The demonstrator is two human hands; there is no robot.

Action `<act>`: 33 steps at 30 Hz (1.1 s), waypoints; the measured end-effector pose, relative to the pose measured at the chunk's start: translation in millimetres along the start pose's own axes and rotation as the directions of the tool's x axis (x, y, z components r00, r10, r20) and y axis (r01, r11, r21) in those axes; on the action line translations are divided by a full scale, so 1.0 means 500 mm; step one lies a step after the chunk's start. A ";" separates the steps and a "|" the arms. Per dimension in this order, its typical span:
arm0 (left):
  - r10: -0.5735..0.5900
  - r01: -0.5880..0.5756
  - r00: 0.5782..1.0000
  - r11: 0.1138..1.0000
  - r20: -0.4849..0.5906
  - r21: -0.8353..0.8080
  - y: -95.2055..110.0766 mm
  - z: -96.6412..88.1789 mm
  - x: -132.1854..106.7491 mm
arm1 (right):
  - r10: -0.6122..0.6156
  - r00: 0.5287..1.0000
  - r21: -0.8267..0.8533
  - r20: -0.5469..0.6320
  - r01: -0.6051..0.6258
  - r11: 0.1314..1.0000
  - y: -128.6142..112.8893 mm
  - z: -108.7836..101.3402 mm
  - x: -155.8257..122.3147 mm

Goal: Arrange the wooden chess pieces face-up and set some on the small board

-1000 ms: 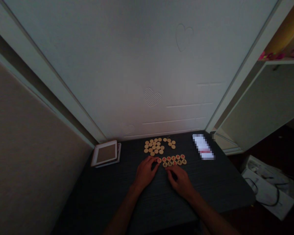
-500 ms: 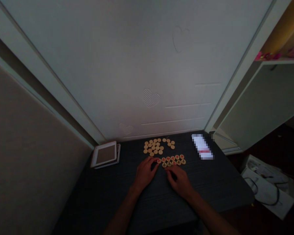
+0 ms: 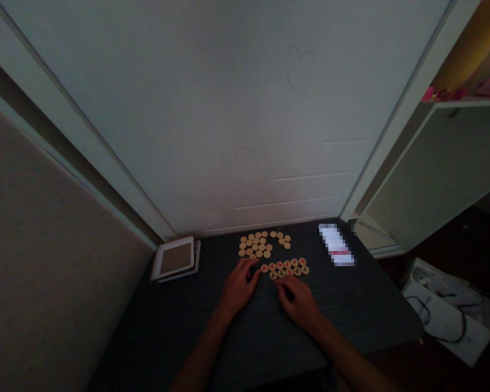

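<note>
On a dark table (image 3: 179, 321) lie round wooden game pieces. A loose cluster of plain-faced discs (image 3: 261, 244) sits near the wall. In front of it several discs with red and dark marks (image 3: 288, 268) lie in two short rows. My left hand (image 3: 239, 286) rests on the table just left of the rows, fingers bent, fingertips close to the leftmost disc. My right hand (image 3: 300, 299) lies below the rows, fingers curled toward the nearest discs. Whether either hand pinches a disc is hidden in the dim light.
A flat box with a white rim (image 3: 175, 258) stands at the table's back left. A blurred white card (image 3: 337, 245) lies at the back right. A white door panel (image 3: 249, 136) backs the table. A shelf unit (image 3: 445, 163) and white bags (image 3: 449, 307) are on the right.
My left hand has drawn slightly back and left from the leftmost marked disc. The right hand has hardly moved.
</note>
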State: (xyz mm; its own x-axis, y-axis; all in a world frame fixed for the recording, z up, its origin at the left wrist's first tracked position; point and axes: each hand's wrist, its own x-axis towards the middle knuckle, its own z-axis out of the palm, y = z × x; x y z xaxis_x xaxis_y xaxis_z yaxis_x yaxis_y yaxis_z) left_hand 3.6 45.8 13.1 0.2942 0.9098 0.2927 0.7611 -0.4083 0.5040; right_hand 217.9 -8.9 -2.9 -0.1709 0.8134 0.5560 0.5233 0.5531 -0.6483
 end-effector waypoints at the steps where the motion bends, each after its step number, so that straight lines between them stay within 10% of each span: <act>1: -0.002 0.003 1.000 1.000 -0.012 0.014 -0.004 -0.004 0.001 | 0.002 1.000 0.001 0.000 -0.002 1.000 0.000 0.000 0.000; 19: 0.118 -0.129 0.991 0.973 0.064 0.192 -0.001 -0.030 -0.077 | 0.008 1.000 0.020 -0.005 -0.008 1.000 -0.003 -0.004 0.000; 33: 0.085 -0.075 0.996 0.922 0.012 -0.381 0.047 -0.004 -0.049 | -0.004 0.996 0.028 0.086 0.001 1.000 0.002 0.004 -0.003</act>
State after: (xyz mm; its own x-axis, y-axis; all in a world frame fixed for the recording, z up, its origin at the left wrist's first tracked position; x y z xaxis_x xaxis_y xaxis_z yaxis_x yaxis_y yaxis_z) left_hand 13.1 13.6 19.6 0.3649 0.8724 0.3251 0.4596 -0.4725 0.7520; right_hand 217.1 -9.0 -5.2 -0.2436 0.8239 0.5118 0.4991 0.5589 -0.6622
